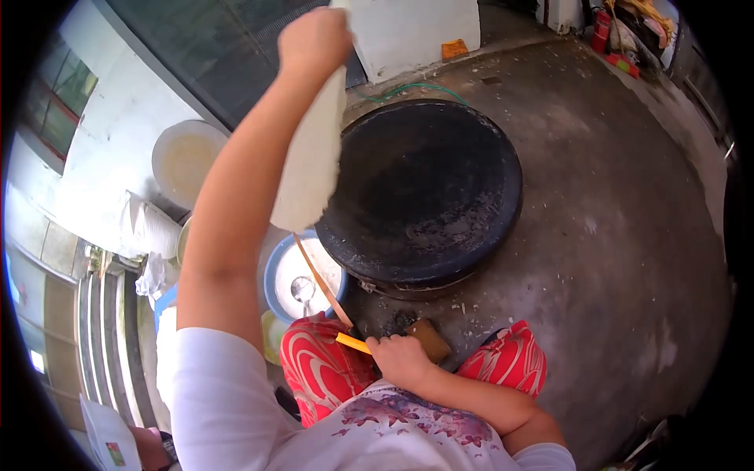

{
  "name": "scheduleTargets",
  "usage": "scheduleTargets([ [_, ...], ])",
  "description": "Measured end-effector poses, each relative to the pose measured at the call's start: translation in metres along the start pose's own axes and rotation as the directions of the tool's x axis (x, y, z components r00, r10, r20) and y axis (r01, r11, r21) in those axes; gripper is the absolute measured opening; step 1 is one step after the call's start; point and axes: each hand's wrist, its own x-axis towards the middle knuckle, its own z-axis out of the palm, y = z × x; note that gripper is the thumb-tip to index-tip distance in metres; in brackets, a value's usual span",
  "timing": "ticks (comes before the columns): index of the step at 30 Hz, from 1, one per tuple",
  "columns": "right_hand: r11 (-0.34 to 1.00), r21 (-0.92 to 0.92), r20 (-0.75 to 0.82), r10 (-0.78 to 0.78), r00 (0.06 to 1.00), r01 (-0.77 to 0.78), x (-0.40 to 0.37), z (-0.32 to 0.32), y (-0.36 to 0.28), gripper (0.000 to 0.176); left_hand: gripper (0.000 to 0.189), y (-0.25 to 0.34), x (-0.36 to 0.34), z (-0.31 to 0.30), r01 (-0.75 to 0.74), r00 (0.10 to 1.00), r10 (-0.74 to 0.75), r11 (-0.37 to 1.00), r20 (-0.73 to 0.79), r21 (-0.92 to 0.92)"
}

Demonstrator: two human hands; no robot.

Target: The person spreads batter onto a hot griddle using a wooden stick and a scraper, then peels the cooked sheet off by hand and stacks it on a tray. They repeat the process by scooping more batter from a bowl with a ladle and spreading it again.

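High at the upper left, my left hand (316,41) is closed on a thin, pale pancake (309,169) that hangs down beside the griddle. The large round black griddle (424,184) has a bare top. My right hand (400,361) rests near my lap, its fingers wrapped round a yellow handle (353,342); the rest of that tool is hidden. Left of the griddle's near edge stands a blue bowl (272,276) of white batter. A metal ladle (302,290) sits in it, and a flat wooden stick (320,279) lies across it.
A brown block (428,341) lies on the floor between my knees and the griddle. Beyond my left arm are a wide pale basin (162,157) and a white bucket (154,229). A green hose (424,87) runs behind the griddle. Another person's wrist (149,447) shows at lower left.
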Motion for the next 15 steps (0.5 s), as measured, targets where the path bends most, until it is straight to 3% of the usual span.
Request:
scheduleTargets([
  [2,1.000,0.007,0.001,-0.007,1.000,0.007,-0.001,-0.001,-0.001,0.011,0.008,0.036,-0.023,0.005,-0.211,0.968,0.205,0.977,-0.146,-0.027],
  [3,1.000,0.013,-0.002,-0.010,1.000,0.010,0.000,-0.002,-0.001,0.011,0.006,0.053,-0.042,-0.011,-0.344,0.939,0.343,0.938,-0.027,-0.046],
  [4,1.000,0.012,-0.005,-0.008,1.000,0.008,-0.001,-0.001,-0.001,0.011,0.003,0.073,-0.064,-0.009,-0.407,0.908,0.404,0.914,-0.111,0.004],
  [5,1.000,0.008,-0.020,-0.017,1.000,0.017,-0.002,0.000,-0.001,0.011,0.007,0.088,-0.088,-0.011,-0.466,0.884,0.463,0.883,-0.057,-0.051],
  [9,1.000,0.014,-0.016,-0.017,1.000,0.017,-0.004,-0.002,-0.001,0.011,0.013,0.119,-0.200,0.017,-0.458,0.842,0.525,0.818,0.124,-0.349],
  [13,1.000,0.028,0.013,-0.005,1.000,0.005,-0.005,0.004,0.000,0.017,0.012,0.121,-0.299,0.053,-0.349,0.842,0.488,0.817,0.229,-0.458],
  [15,1.000,-0.006,0.009,-0.010,1.000,0.010,-0.006,0.005,0.000,0.018,0.017,0.115,-0.329,0.056,-0.190,0.697,0.470,0.849,0.542,-0.492],
])
